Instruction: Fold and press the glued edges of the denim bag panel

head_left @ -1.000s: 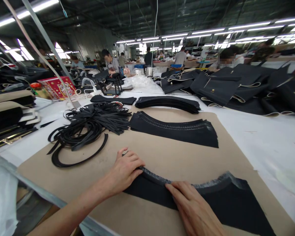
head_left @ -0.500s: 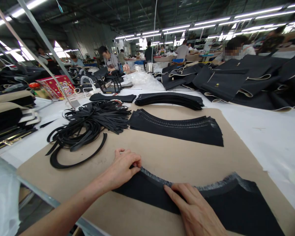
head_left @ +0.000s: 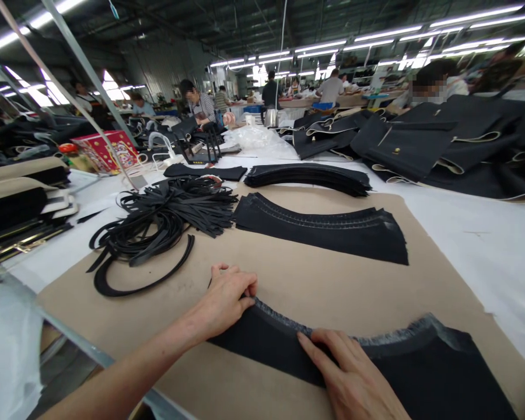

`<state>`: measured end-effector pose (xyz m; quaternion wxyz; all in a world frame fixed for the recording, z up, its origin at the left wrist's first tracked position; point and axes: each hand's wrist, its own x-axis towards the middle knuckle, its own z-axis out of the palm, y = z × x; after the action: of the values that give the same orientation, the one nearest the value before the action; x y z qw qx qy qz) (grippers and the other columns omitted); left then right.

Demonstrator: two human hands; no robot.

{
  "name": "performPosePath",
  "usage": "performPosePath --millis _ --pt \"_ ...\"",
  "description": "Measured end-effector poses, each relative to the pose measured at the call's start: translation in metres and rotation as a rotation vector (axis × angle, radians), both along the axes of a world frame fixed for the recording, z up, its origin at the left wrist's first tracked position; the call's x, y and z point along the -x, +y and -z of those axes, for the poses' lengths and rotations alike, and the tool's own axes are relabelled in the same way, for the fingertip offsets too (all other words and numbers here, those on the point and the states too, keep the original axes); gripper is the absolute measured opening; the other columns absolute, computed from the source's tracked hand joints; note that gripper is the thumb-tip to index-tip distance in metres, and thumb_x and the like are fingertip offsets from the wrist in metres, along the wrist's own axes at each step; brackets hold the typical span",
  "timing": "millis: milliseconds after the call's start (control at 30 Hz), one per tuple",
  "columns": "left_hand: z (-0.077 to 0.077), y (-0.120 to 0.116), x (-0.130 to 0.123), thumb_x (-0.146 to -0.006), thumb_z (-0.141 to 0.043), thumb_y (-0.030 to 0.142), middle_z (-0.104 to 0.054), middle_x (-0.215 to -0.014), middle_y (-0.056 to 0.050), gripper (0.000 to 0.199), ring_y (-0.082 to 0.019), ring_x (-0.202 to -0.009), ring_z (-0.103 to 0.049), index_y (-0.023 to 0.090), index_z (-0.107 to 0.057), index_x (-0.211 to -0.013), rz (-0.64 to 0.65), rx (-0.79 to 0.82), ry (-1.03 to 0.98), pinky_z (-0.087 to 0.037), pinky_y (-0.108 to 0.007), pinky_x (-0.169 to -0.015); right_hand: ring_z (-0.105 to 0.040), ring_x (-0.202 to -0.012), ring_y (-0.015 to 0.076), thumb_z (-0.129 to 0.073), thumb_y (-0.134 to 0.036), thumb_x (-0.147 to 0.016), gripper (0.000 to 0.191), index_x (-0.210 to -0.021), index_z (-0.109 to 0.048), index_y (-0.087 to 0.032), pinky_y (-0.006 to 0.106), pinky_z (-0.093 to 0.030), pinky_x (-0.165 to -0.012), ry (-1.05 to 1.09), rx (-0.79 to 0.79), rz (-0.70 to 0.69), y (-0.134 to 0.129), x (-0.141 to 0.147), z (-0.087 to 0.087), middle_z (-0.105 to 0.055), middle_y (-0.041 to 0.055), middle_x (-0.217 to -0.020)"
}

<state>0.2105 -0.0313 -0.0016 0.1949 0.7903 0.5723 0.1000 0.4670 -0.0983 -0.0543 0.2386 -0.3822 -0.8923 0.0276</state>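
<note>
A black curved fabric piece [head_left: 266,338] with a frayed greyish upper edge lies on brown paper [head_left: 192,291]. At the piece's left end, my left hand [head_left: 227,297] is closed, thumb and fingers pinching the curved edge. My right hand [head_left: 350,367] rests flat on the middle of the piece, fingers apart, with the fingertips at the frayed edge. Farther back lies another black curved piece [head_left: 324,230] with light marks along its curve. Behind that is a stack of black curved pieces [head_left: 306,178].
A heap of black strips [head_left: 157,221] sits at the left, with a curved black strip [head_left: 126,291] before it. Black bag panels [head_left: 424,140] pile up at the back right. A red patterned box [head_left: 107,153] stands back left. People work farther off.
The whole view has shifted slightly, so things appear a little farther right. Both hands keep nearly the same places on the black piece.
</note>
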Motion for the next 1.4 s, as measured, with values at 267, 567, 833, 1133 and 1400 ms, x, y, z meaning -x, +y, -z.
performPosePath --millis 267,567,833,1133,1400 --pt "-0.002 -0.003 -0.001 -0.072 -0.065 0.012 -0.062 -0.074 0.005 0.014 -0.017 -0.083 -0.052 0.02 -0.055 -0.076 0.023 -0.059 0.027 -0.021 -0.041 -0.09 -0.056 -0.087 0.0202 -0.039 -0.002 -0.076 0.055 -0.129 -0.048 -0.015 0.03 -0.049 -0.075 -0.028 -0.097 -0.049 0.003 0.026 -0.014 -0.058 0.011 -0.104" --pt "-0.003 0.002 0.028 -0.076 -0.064 0.017 -0.065 -0.084 0.003 0.01 -0.018 -0.087 -0.055 0.022 -0.059 -0.082 -0.062 -0.032 -0.016 -0.026 -0.04 -0.087 -0.051 -0.078 0.0197 -0.055 -0.011 -0.062 0.056 -0.118 -0.057 -0.011 0.032 -0.043 -0.071 -0.093 -0.185 -0.013 0.01 0.07 -0.006 -0.06 0.0042 -0.095" --pt "0.002 0.009 0.042 -0.077 -0.058 0.013 -0.065 -0.087 0.003 0.014 -0.018 -0.089 -0.056 0.022 -0.061 -0.086 -0.106 -0.005 -0.089 -0.03 -0.037 -0.085 -0.049 -0.076 0.0194 -0.06 -0.012 -0.065 0.051 -0.116 -0.057 -0.013 0.031 -0.044 -0.067 -0.083 -0.23 -0.013 0.015 0.069 0.003 -0.059 0.0027 -0.091" --pt "0.006 0.012 0.039 -0.075 -0.062 0.013 -0.063 -0.082 0.003 0.013 -0.017 -0.085 -0.056 0.022 -0.061 -0.084 -0.151 -0.014 -0.135 -0.031 -0.036 -0.084 -0.051 -0.073 0.0189 -0.055 -0.008 -0.068 0.048 -0.116 -0.057 -0.014 0.03 -0.047 -0.062 -0.088 -0.297 0.003 0.016 0.069 0.008 -0.059 0.0017 -0.089" --pt "0.014 0.013 0.041 -0.074 -0.064 0.013 -0.061 -0.08 0.004 0.015 -0.016 -0.083 -0.055 0.021 -0.058 -0.086 -0.144 -0.046 -0.196 -0.032 -0.034 -0.083 -0.051 -0.071 0.0183 -0.05 -0.009 -0.077 0.038 -0.113 -0.058 -0.013 0.029 -0.048 -0.059 -0.076 -0.344 -0.013 0.021 0.07 0.013 -0.059 0.0022 -0.086"
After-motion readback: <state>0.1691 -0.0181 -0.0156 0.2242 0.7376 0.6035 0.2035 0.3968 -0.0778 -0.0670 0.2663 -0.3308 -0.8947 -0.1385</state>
